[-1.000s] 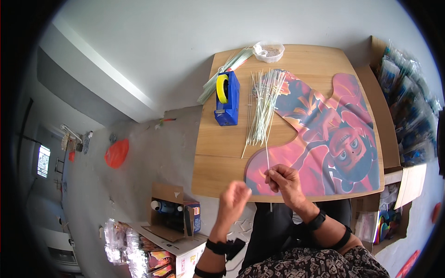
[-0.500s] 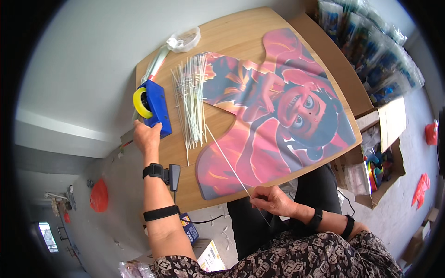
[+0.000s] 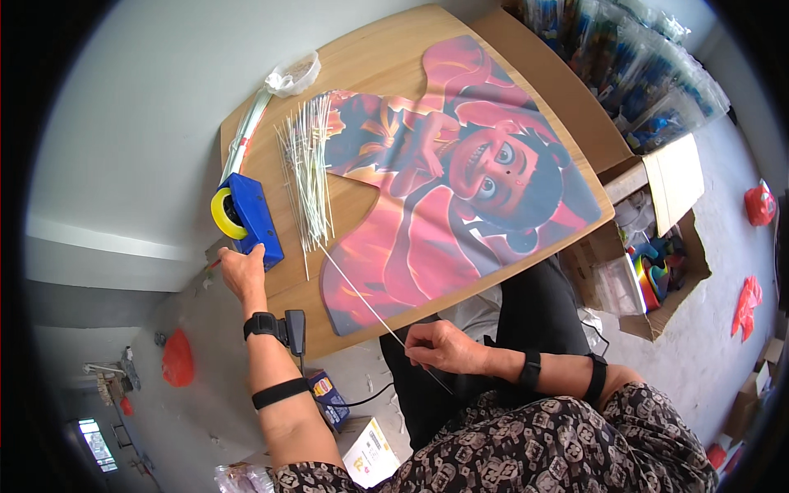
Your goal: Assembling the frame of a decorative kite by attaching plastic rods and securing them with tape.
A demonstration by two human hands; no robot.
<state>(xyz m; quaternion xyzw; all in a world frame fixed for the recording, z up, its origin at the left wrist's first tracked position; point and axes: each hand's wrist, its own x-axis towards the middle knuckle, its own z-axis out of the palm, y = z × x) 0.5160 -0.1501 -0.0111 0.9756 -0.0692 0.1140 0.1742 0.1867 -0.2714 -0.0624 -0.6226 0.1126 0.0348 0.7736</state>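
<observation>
My left hand (image 3: 244, 275) grips the near end of a blue tape dispenser (image 3: 257, 215) at the table's left edge, thumb on its side. A yellow tape roll (image 3: 219, 215) sits in it. My right hand (image 3: 444, 347), in front of the table's near edge, pinches a thin white rod (image 3: 362, 298). The rod slants up and left over the table edge, its far end by a loose pile of similar rods (image 3: 308, 185). A large printed sheet cut to the shape of a cartoon figure (image 3: 485, 238), mostly red, lies to the right of the pile.
The wooden table (image 3: 362, 62) stands against a pale wall. A clear plastic bowl (image 3: 300, 76) is at its far left corner. On the right, a cardboard carton (image 3: 567, 90) holds bagged items, and an open box (image 3: 686, 271) holds colourful pieces. A black cable (image 3: 370, 401) hangs below.
The whole view has shifted, with the table slightly left and up in it. My left hand is still at the dispenser, and my right still pinches the rod.
</observation>
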